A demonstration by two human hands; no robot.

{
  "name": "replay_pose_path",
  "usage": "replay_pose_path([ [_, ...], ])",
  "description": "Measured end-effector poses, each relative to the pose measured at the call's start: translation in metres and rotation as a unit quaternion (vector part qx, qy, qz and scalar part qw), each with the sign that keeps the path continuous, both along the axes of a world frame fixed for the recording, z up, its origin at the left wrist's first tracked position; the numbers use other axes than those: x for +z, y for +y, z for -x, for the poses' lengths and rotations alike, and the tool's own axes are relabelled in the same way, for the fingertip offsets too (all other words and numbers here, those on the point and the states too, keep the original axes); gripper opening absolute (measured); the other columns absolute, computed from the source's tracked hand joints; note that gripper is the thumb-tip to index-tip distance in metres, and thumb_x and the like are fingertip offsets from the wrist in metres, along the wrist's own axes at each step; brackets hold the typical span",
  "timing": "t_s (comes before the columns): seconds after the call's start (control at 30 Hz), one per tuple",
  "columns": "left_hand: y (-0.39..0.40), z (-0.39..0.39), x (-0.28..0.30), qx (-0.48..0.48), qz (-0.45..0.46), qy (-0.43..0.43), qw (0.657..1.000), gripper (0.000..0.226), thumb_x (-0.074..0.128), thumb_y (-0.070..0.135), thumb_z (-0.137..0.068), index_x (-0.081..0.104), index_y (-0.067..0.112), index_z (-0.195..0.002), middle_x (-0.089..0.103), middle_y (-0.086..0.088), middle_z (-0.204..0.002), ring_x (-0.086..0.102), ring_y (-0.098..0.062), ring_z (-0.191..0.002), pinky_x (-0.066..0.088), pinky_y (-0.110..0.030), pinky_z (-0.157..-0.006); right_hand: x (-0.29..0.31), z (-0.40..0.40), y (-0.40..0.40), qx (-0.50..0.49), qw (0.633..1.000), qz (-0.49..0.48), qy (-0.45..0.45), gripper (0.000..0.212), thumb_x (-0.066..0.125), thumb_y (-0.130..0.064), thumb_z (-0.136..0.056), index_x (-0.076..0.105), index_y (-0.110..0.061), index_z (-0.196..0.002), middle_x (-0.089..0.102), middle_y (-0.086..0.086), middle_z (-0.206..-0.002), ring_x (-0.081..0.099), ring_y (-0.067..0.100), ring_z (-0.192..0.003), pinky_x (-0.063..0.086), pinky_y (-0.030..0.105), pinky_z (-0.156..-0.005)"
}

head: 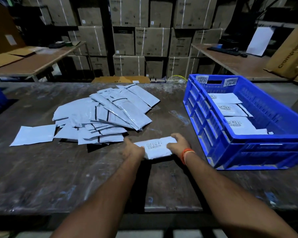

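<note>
The left hand [133,149] and right hand [178,142] are gripping a grey packet [156,146] by its two ends, fingers clamped around it, just above the near middle of the desk [58,177]. Its label is showing a barcode, too blurred to read. A pile of grey mailers [101,115] is lying to the far left. On the right, a blue crate [258,152] is holding packets with QR labels. Stacked cartons [152,42] behind and a leaning carton [292,54] at far right are reading "Crompton".
</note>
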State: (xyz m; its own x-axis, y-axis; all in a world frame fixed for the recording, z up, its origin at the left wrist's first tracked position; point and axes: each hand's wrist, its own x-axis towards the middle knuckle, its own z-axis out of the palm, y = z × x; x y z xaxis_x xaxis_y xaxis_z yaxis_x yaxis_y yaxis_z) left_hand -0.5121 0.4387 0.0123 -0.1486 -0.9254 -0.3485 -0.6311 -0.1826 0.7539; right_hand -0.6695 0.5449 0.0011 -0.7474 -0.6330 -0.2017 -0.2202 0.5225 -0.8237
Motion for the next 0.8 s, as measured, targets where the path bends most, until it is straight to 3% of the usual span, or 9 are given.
replay_pose_path([
  [0.13, -0.037, 0.01, 0.038, -0.037, 0.011, 0.135, 0.99, 0.022, 0.071, 0.018, -0.074, 0.062, 0.022, -0.093, 0.072, -0.014, -0.101, 0.071, -0.028, -0.086, 0.061, -0.033, -0.077, 0.049, 0.025, -0.006, 0.002, 0.996, 0.08, 0.027, 0.033, 0.071, -0.006, -0.079, 0.065, -0.024, -0.106, 0.07, 0.008, -0.112, 0.066, 0.023, -0.1, 0.051, 0.029, -0.086],
  [0.2, -0.045, 0.023, 0.068, -0.057, 0.001, 0.191, 0.98, 0.021, 0.073, 0.015, -0.069, 0.066, 0.02, -0.088, 0.073, -0.014, -0.096, 0.072, -0.03, -0.082, 0.064, -0.045, -0.073, 0.084, 0.035, -0.004, -0.002, 0.992, 0.115, 0.046, 0.029, 0.07, -0.006, -0.081, 0.066, -0.022, -0.105, 0.07, 0.011, -0.108, 0.066, 0.023, -0.085, 0.054, 0.033, -0.078],
  [0.23, -0.046, 0.029, 0.085, -0.063, 0.005, 0.212, 0.975, 0.024, 0.072, 0.015, -0.064, 0.068, 0.02, -0.087, 0.073, -0.014, -0.094, 0.071, -0.03, -0.081, 0.064, -0.048, -0.07, 0.104, 0.039, -0.001, -0.004, 0.99, 0.133, 0.042, 0.028, 0.068, -0.007, -0.083, 0.067, -0.021, -0.107, 0.07, 0.012, -0.101, 0.063, 0.024, -0.071, 0.054, 0.033, -0.066],
  [0.3, -0.042, 0.042, 0.122, -0.073, 0.021, 0.254, 0.964, 0.025, 0.069, 0.014, -0.06, 0.069, 0.019, -0.085, 0.072, -0.013, -0.09, 0.068, -0.029, -0.076, 0.062, -0.039, -0.064, 0.138, 0.051, 0.008, -0.015, 0.987, 0.16, 0.014, 0.027, 0.064, -0.008, -0.087, 0.067, -0.02, -0.111, 0.064, 0.01, -0.078, 0.047, 0.021, -0.048, 0.044, 0.026, -0.048],
  [0.37, -0.035, 0.059, 0.151, -0.093, 0.026, 0.285, 0.954, 0.015, 0.071, 0.009, -0.072, 0.069, 0.019, -0.083, 0.07, -0.011, -0.088, 0.064, -0.027, -0.073, 0.054, -0.029, -0.062, 0.17, 0.068, 0.019, -0.033, 0.983, 0.18, 0.0, 0.027, 0.064, -0.007, -0.087, 0.068, -0.018, -0.111, 0.054, 0.005, -0.062, 0.039, 0.018, -0.044, 0.041, 0.023, -0.046],
  [0.5, -0.01, 0.112, 0.178, -0.158, 0.041, 0.302, 0.939, 0.018, 0.066, 0.002, -0.088, 0.069, 0.018, -0.084, 0.071, -0.009, -0.091, 0.066, -0.023, -0.083, 0.053, -0.03, -0.073, 0.211, 0.112, 0.06, -0.046, 0.982, 0.183, -0.021, 0.026, 0.063, -0.005, -0.089, 0.066, -0.02, -0.109, 0.053, 0.003, -0.07, 0.044, 0.015, -0.055, 0.04, 0.022, -0.052],
  [0.57, 0.012, 0.145, 0.184, -0.189, 0.033, 0.311, 0.931, 0.021, 0.062, -0.004, -0.091, 0.067, 0.016, -0.084, 0.069, -0.01, -0.086, 0.064, -0.021, -0.077, 0.054, -0.026, -0.065, 0.216, 0.144, 0.086, -0.066, 0.981, 0.176, -0.042, 0.026, 0.064, -0.005, -0.089, 0.065, -0.023, -0.107, 0.054, 0.0, -0.067, 0.045, 0.011, -0.055, 0.037, 0.021, -0.054],
  [0.7, 0.058, 0.21, 0.182, -0.23, 0.022, 0.302, 0.925, 0.025, 0.055, -0.012, -0.093, 0.063, 0.011, -0.088, 0.063, -0.01, -0.079, 0.06, -0.02, -0.069, 0.05, -0.024, -0.059, 0.205, 0.208, 0.128, -0.095, 0.982, 0.162, -0.032, 0.024, 0.061, 0.005, -0.089, 0.063, -0.01, -0.107, 0.056, -0.007, -0.043, 0.049, 0.007, -0.037, 0.036, 0.016, -0.042],
  [0.8, 0.086, 0.264, 0.164, -0.238, 0.05, 0.226, 0.943, 0.029, 0.059, -0.007, -0.09, 0.065, 0.019, -0.078, 0.066, -0.01, -0.08, 0.058, -0.02, -0.069, 0.047, -0.02, -0.059, 0.19, 0.258, 0.16, -0.108, 0.986, 0.128, -0.01, 0.024, 0.057, 0.016, -0.088, 0.059, -0.008, -0.09, 0.063, 0.006, -0.056, 0.055, 0.007, -0.038, 0.041, 0.014, -0.036],
])
